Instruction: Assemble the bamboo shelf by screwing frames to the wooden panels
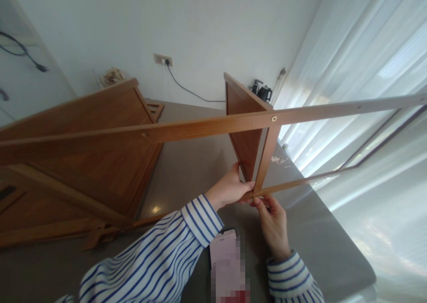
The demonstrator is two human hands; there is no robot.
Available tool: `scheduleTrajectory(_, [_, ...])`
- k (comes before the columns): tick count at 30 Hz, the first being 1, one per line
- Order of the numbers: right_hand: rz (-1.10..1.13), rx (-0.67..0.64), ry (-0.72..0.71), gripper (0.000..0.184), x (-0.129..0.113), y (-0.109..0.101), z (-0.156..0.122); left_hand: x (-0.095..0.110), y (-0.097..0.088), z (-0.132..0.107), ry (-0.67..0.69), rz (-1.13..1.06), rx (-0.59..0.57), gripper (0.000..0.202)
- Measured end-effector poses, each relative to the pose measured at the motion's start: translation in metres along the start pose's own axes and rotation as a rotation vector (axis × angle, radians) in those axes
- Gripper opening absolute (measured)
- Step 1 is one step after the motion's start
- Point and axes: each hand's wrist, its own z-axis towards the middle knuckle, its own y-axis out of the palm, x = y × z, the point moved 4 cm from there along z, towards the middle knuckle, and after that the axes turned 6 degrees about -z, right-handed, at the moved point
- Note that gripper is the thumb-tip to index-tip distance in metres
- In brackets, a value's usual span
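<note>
The left arm's blue-striped white sleeve (156, 254) slants forward to the bare left hand (230, 188), its grip closed. Beside it, the bare right hand (275, 226) curls inward.

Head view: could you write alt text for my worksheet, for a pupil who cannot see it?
A person's left hand holds the lower corner of a wooden panel at a long wooden frame, while the right hand touches the frame's lower rail. Beneath is a grey table; a larger panel stands at the left and white curtains hang at the right.
</note>
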Motion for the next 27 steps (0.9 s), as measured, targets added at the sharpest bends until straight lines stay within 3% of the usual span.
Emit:
scheduleTrajectory(13, [0.045, -0.085, 0.011, 0.029, 0.003, 0.004, -0.004, -0.003, -0.004, 0.000, 0.021, 0.015, -0.015, 0.070])
scheduleTrajectory(21, [0.062, -0.073, -0.014, 0.031, -0.001, 0.009, -0.005, -0.009, -0.003, 0.003, 0.063, 0.069, -0.034, 0.069])
scheduleTrajectory(27, [0.064, -0.102, -0.043, 0.035, 0.001, 0.009, -0.002, -0.004, -0.003, -0.003, 0.078, 0.165, -0.120, 0.065])
